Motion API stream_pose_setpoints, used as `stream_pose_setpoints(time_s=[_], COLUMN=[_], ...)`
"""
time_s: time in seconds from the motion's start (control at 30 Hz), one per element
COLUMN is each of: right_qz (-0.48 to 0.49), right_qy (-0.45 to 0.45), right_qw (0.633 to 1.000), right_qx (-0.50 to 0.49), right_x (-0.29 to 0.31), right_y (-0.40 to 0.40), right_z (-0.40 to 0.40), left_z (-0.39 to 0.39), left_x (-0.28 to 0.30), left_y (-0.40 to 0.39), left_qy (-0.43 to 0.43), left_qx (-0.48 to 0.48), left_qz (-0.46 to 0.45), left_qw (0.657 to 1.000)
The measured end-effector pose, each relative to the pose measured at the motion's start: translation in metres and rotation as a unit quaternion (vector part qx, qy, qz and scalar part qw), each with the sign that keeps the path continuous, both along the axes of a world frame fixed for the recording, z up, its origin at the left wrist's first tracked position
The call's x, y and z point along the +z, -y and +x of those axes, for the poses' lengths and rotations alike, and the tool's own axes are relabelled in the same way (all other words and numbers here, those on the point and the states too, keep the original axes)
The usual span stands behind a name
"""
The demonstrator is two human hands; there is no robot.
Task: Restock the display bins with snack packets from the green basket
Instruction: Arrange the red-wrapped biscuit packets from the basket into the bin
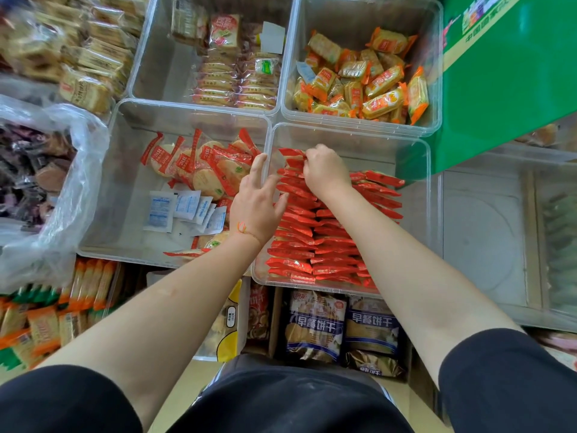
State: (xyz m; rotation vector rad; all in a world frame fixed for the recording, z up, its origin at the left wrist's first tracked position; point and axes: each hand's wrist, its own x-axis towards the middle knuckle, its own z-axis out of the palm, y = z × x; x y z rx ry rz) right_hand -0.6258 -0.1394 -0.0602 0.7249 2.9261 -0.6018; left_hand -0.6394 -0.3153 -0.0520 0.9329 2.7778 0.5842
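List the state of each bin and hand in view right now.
Near right bin: packed with two rows of upright red packets, far end bare.
Near left bin: partly filled, loose round crackers.
Far right bin: about half full, orange packets.
Far left bin: partly filled.
Right hand: closed on the row's far-end packets.
Left hand: open, at the rows' left side.

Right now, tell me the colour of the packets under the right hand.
Red, in the head view: rows of red foil packets.
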Motion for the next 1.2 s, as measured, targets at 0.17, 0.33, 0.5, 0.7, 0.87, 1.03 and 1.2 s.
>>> stream_pose_setpoints(time_s=[0.17, 0.33, 0.5, 0.7, 0.87, 1.03, 1.2], right_qz=[0.104, -0.006, 0.004, 0.041, 0.046, 0.0, -0.038], right_qy=[-0.026, 0.077, 0.095, 0.055, 0.161, 0.041, -0.175], right_qw=[0.993, 0.993, 0.992, 0.998, 0.985, 0.998, 0.98], right_qx=[0.048, 0.092, 0.087, 0.011, -0.043, -0.046, -0.082], right_x=[-0.003, -0.021, -0.028, -0.006, -0.008, 0.014, 0.051], right_y=[0.016, 0.033, 0.032, 0.048, 0.061, 0.061, 0.08], right_z=[0.019, 0.031, 0.027, 0.055, 0.108, 0.116, 0.184], left_z=[0.0, 0.0, 0.0, 0.001, 0.002, 0.013, 0.096], left_x=[0.0, 0.001, 0.001, 0.005, 0.005, 0.009, 0.044], left_y=[0.0, -0.001, -0.001, 0.0, 0.0, 0.002, 0.007], left_qy=[0.0, -0.003, 0.0, 0.006, -0.002, -0.092, -0.124], left_qx=[0.002, 0.007, 0.007, 0.016, 0.004, -0.05, -0.056], left_qz=[0.001, 0.001, -0.009, -0.018, -0.034, -0.1, 0.01], left_qw=[1.0, 1.0, 1.0, 1.0, 0.999, 0.989, 0.991])
